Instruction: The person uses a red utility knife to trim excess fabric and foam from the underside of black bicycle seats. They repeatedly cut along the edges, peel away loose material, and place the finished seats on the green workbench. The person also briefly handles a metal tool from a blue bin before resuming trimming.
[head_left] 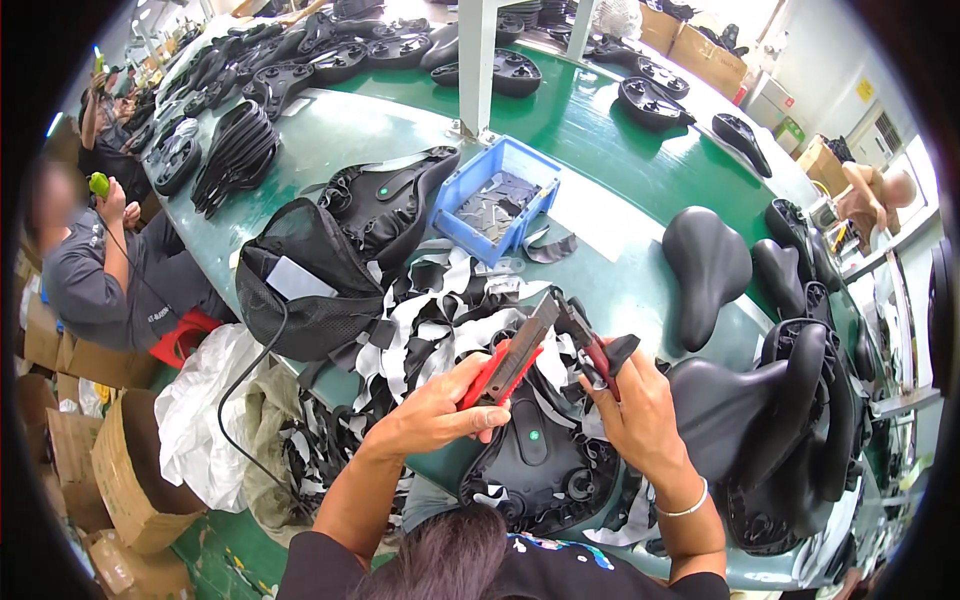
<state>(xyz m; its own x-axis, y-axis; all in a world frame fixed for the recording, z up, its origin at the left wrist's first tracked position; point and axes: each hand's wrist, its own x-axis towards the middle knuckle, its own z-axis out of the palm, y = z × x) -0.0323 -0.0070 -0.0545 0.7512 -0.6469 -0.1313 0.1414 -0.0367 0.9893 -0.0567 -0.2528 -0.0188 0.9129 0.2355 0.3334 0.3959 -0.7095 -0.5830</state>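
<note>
Pliers (pixel 545 335), red-handled w/ dark jaws, gripped by both hands over upturned saddle (pixel 540 455).

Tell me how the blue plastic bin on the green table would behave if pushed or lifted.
The blue plastic bin would probably stay stiff, since its walls stand straight and square. It likely slides rather than tips, sitting low and flat on the green table. It seems fairly light, holding only a shallow layer of flat grey pieces.

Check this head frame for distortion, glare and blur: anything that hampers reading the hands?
Head view: strong fisheye bending, dark vignette at the rim; soft glare on the green table. The left hand and right hand, both gripping red-handled pliers, are centred and sharp; the far background looks overexposed.
</note>
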